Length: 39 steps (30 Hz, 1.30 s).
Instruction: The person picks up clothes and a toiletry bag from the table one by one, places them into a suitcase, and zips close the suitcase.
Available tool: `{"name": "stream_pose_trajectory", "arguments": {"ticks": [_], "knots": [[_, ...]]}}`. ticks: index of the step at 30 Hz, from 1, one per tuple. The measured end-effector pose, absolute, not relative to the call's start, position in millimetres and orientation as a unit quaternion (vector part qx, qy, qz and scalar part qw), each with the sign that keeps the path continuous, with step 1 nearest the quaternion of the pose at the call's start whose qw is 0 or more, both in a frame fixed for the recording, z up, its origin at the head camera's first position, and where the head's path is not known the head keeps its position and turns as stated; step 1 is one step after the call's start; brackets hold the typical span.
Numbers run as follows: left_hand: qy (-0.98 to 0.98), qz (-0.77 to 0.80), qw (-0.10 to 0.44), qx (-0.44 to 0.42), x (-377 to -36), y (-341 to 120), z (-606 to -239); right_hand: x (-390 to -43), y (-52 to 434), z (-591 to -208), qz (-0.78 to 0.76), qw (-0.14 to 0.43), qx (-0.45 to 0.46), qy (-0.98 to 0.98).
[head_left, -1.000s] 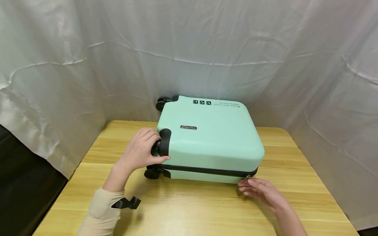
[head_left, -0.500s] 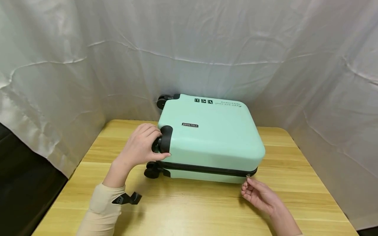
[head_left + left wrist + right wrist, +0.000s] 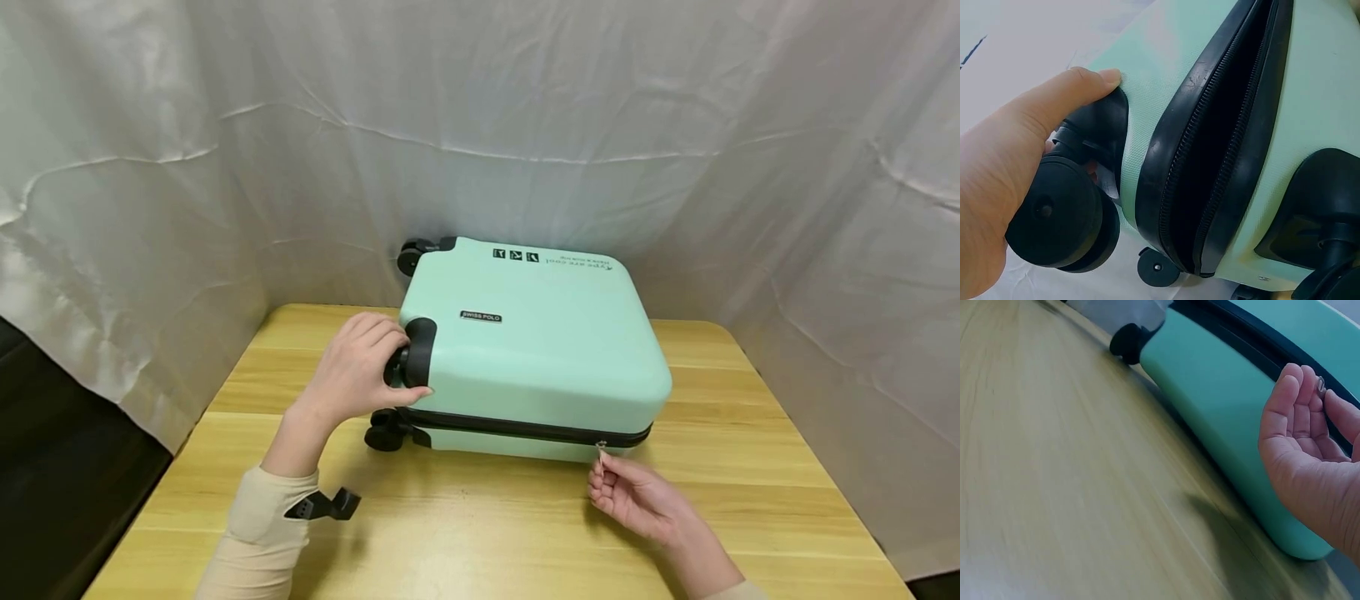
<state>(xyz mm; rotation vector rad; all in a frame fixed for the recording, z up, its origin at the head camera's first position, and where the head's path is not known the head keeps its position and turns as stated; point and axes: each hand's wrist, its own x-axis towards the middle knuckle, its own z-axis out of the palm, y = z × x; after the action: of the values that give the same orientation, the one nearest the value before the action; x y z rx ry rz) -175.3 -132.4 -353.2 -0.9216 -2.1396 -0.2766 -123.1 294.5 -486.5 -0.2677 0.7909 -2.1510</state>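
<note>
A mint-green hard-shell suitcase [image 3: 540, 342] lies flat on the wooden table, its wheels to the left. My left hand [image 3: 352, 367] grips the upper front corner by its black wheel [image 3: 1054, 209], thumb stretched onto the shell. With thumb and fingers, my right hand [image 3: 637, 500] pinches the small metal zipper pull [image 3: 1320, 386] on the front side, near the right corner. In the left wrist view the black zipper [image 3: 1163, 150] gapes at the wheel end, its two rows of teeth apart and the inside dark.
The wooden table [image 3: 465, 533] extends in front of the suitcase and to both sides. Pale grey curtains [image 3: 480, 125] hang behind and beside it. Another black wheel [image 3: 385, 437] sticks out at the lower front corner, and one more wheel [image 3: 411, 257] at the back.
My right hand has moved left along the front side with the zipper pull, after taking a firmer pinch on it. My left hand stays on the wheel corner; the suitcase has barely shifted.
</note>
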Motion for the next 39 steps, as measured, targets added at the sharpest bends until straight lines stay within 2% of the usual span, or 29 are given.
{"name": "stream_pose_trajectory", "arguments": {"ticks": [29,39], "knots": [[-0.844,-0.104,0.389,-0.355,-173.7,-131.9,-357.1,-125.8,244.6,-476.0,-0.831,0.401,-0.068,0.379],[-0.849,-0.105,0.383,-0.350,-172.3,-130.8,-357.4,-124.2,242.1,-480.2,-0.826,0.422,-0.133,0.349]]}}
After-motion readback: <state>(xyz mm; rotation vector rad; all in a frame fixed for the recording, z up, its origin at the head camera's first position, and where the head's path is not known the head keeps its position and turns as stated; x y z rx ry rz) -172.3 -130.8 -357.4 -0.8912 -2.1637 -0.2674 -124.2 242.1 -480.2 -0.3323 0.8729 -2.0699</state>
